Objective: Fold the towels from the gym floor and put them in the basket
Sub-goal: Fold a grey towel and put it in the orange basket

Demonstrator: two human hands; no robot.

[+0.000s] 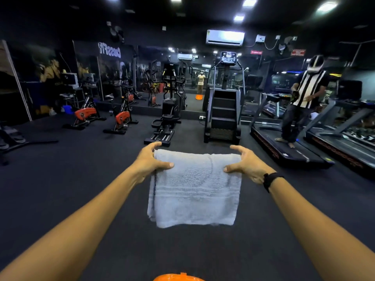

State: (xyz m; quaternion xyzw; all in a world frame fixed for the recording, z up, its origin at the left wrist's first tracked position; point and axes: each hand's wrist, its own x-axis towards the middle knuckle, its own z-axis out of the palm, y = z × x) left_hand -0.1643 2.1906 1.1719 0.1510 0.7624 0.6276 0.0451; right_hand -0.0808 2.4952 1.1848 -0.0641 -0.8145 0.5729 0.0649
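Grey terry towel (pixel 194 187), folded rectangle, top corners pinched by left hand (pixel 149 159) and right hand (pixel 246 162).

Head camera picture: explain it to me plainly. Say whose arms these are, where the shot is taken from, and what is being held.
The one picture comes from a wide-angle camera worn on a person's head, looking forward and down, so the two bare arms are the wearer's own. The left hand and right hand each grip an upper corner of a folded pale grey terry towel, which hangs in the air above the dark gym floor. At the bottom edge, the rim of an orange plastic basket peeks in. Behind stand exercise bikes, a stair climber and treadmills; another person stands on one.
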